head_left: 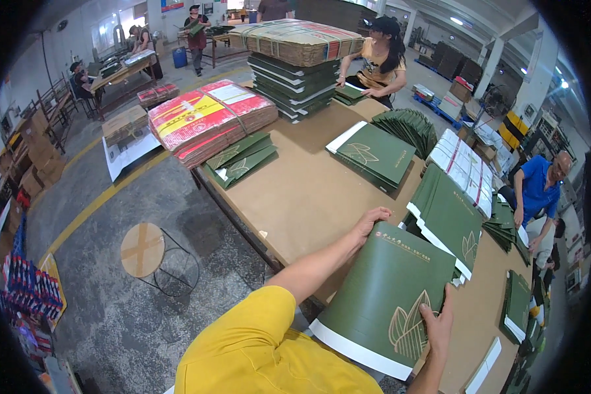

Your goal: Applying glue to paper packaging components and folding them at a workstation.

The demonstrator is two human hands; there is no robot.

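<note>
A large green printed sheet (391,289), with gold leaf line art and a white strip along its near edge, is held bowed in front of me. My left hand (372,223) grips its far left corner, with the fingers partly hidden behind it. At the right edge, my right hand (438,322) holds it with the thumb on the printed face. Just beyond it lies a pile of matching green sheets (448,213) with uneven white edges. Farther off on the brown-topped table (289,190) sits a neater green stack (377,154).
Red-and-yellow wrapped bundles (210,118) and a tall green stack (292,88) stand at the table's far side. A white tied bundle (463,167) is at right. Co-workers (377,59) (538,187) stand around the table. A round stool (143,249) is on the floor at left.
</note>
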